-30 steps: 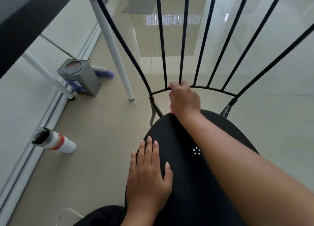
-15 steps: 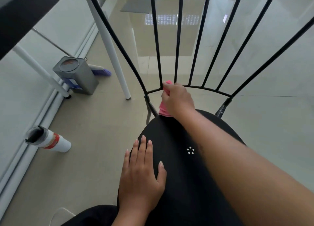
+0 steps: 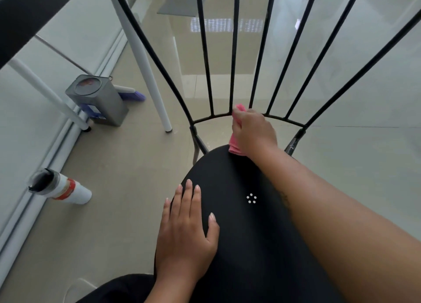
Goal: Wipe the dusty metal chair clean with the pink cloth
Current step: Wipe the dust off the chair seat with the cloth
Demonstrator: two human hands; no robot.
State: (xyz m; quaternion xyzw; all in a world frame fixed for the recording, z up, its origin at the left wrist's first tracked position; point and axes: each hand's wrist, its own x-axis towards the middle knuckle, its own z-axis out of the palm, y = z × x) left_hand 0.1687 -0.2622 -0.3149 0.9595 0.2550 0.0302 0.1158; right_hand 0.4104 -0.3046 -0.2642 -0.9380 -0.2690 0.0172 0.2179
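Cloth (image 3: 234, 144) (pink) gripped in right hand (image 3: 254, 133) at back rail (image 3: 205, 118); left hand (image 3: 184, 232) flat on seat edge (image 3: 199, 166).

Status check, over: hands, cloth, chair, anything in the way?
Right hand grips pink cloth at the curved chair rail. Left hand flat on the seat. Nothing seen blocking the rail.

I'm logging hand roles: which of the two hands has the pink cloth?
The right hand, curled round the pink cloth at the chair back's curved rail; the left hand lies flat and empty on the black seat.
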